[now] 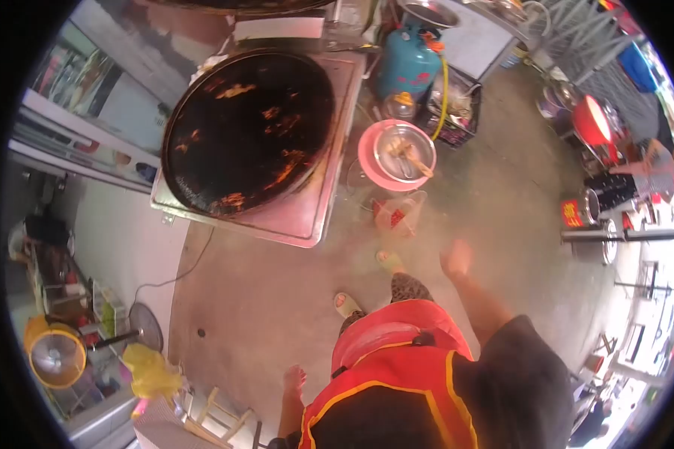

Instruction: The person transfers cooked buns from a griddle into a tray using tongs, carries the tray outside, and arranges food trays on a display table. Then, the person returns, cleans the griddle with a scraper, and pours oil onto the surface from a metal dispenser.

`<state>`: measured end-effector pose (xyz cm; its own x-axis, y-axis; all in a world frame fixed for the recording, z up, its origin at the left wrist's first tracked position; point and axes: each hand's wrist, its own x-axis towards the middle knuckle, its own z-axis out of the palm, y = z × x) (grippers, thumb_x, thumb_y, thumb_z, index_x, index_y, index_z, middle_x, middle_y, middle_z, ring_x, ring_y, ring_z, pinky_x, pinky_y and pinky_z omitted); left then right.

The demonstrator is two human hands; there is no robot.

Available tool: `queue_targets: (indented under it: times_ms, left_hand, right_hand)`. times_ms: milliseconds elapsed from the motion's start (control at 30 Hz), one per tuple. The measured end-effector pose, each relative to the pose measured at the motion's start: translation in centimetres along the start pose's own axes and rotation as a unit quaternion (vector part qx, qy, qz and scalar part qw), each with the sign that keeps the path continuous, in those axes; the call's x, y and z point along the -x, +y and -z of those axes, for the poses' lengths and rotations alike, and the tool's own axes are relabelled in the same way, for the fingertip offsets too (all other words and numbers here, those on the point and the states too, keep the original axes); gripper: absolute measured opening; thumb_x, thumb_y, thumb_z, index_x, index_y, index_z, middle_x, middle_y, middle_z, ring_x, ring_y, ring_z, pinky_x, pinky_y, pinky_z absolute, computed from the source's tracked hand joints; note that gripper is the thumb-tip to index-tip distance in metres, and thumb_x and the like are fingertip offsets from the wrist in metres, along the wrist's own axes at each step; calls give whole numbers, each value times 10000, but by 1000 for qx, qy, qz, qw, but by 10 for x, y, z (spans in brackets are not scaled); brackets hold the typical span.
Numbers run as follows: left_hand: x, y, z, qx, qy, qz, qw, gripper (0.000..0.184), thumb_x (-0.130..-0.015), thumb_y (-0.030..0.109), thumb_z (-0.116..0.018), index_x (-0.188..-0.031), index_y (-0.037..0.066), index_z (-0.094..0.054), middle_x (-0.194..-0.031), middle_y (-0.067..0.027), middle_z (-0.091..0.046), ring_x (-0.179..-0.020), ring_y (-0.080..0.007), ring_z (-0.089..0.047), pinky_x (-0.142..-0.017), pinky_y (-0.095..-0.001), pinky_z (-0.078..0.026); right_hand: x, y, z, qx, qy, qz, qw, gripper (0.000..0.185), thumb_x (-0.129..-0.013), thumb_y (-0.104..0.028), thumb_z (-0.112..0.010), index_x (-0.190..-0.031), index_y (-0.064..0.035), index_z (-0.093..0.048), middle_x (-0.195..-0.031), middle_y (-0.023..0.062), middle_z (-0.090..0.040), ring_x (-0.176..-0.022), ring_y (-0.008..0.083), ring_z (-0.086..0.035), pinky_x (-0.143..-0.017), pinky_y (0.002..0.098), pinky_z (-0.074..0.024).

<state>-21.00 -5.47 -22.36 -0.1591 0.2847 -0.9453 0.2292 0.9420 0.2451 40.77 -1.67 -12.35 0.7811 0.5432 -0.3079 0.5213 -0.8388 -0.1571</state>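
My left hand [294,380] hangs low beside my red apron [397,337], with its fingers loosely apart and nothing seen in it. My right hand [457,259] reaches forward over the floor, smeared by motion, so its fingers cannot be made out. Nearest to it is a clear plastic bag [399,215] with something red inside. Beyond the bag, a metal bowl [404,153] holding pale pieces and a utensil rests in a pink basin [367,153]. A large round black pan [251,135], with browned scraps on it, sits on a metal-topped stand [314,217], apart from both hands.
A teal gas cylinder [410,63] with a yellow hose [445,101] stands beside a black crate [457,135]. A yellow-rimmed fan [55,356] and a wooden stool [221,419] are at lower left. Another person [655,170] is at far right, near a red bowl [592,121].
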Motion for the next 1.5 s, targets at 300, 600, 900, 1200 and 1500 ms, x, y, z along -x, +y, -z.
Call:
queue_targets:
  times_ms: [300,600,900,1200,1500]
  left_hand:
    - [-121,41,-46,-434,74,-396,806,373,-846,285,-446,-1133,55,-505,-1052,-97,-561,-1025,-210,-492,-895,-363,-361]
    - [136,113,-152,-249,-58,-354,900,378,-872,283,-412,-1145,39,-507,-1107,-114,-550,-1025,-196,-492,-873,-333,-378]
    - [76,-90,-24,159,-4,-200,967,257,-807,265,-501,-1029,144,-549,-774,-32,-549,-658,-154,-509,-564,-326,-409]
    - [50,-171,21,288,6,-62,956,260,-853,259,-444,-1040,88,-502,-941,-76,-563,-850,-223,-554,-727,-383,-453]
    - [43,-62,149,282,-52,-266,920,277,-840,208,-409,-1074,73,-470,-1004,-81,-552,-919,-190,-544,-742,-277,-456]
  right_hand:
    - [144,232,-65,-19,-115,-230,966,258,-771,-222,-548,-928,-26,-606,-899,143,-617,-826,278,-599,-701,383,-474]
    - [100,258,-118,43,-209,-37,976,349,-767,-324,-556,-917,-13,-609,-922,135,-618,-887,281,-590,-743,349,-472]
    - [42,192,-130,170,-232,180,941,265,-799,-268,-532,-982,-84,-586,-953,98,-604,-919,253,-573,-776,350,-468]
    - [18,107,-144,302,-219,246,894,200,-743,-191,-604,-932,-128,-621,-917,73,-628,-902,202,-596,-736,332,-487]
    - [103,-67,-147,247,-183,215,927,156,-717,-145,-569,-814,-36,-624,-777,124,-630,-788,224,-614,-679,345,-492]
